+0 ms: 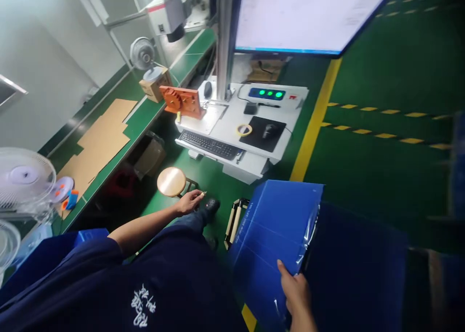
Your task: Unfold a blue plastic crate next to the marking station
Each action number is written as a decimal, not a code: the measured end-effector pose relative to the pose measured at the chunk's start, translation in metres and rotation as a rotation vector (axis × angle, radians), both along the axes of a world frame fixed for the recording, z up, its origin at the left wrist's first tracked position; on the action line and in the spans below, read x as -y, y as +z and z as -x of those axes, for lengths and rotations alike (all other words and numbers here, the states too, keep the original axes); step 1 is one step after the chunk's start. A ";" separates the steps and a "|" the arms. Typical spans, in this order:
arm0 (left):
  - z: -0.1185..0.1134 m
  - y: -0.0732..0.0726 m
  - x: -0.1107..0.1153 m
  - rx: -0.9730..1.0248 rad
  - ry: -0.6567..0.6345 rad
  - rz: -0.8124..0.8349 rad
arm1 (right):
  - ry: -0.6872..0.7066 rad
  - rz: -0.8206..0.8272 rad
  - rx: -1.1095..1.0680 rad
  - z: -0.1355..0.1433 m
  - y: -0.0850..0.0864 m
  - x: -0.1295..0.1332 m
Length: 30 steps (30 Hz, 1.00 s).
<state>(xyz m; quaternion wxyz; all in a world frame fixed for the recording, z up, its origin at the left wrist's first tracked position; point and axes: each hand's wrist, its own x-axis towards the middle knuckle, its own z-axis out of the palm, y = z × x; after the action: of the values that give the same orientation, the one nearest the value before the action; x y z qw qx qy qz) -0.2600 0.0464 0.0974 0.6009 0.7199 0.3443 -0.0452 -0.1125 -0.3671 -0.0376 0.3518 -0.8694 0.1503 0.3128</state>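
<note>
The blue corrugated sheet (276, 235) stands tilted at the person's right side, its top edge level with the yellow floor line (314, 123) and its lower part running down toward the bottom of the view. It is flat, ribbed with faint fold lines, and a clear plastic film (308, 240) clings along its right edge. The right hand (296, 293) grips that lower right edge — fingers (281, 269) clenched on the sheet with the thumb laid over its face. Behind the sheet lies a darker blue mass, too blurred to tell what it is.

The left hand (189, 202) hangs apart from the sheet, near the left knee, fingers loosely curled; whether it pinches something small I cannot tell. Just beyond it stands a round wooden stool (171, 181), and a small frame (234, 220) rests on the floor between stool and sheet.

Open green floor (381, 177) spreads to the right of the yellow line — wide room there. Ahead, the white counter (286, 143) carries a keyboard (210, 145), a mouse on a black pad (267, 132), a tape roll (244, 129) and an orange fixture (183, 102), under a large monitor (305, 12). To the left a long green counter (145, 116) holds cardboard (100, 138) and fans (25, 177).
</note>
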 end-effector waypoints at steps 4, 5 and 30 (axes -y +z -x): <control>0.032 0.049 0.007 0.174 0.095 0.035 | 0.031 -0.002 0.000 0.013 0.006 -0.035; 0.037 0.059 0.007 0.206 0.113 0.040 | 0.037 -0.021 0.024 0.019 0.006 -0.045; 0.199 0.053 -0.179 0.414 0.384 0.216 | 0.606 0.237 0.181 0.089 0.033 -0.332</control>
<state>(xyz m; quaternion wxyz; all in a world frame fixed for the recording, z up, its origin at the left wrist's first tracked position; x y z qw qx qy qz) -0.4589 0.2258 0.1501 0.7290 0.5676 0.3374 0.1805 -0.2014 -0.0348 -0.0047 0.1510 -0.9337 -0.1112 0.3051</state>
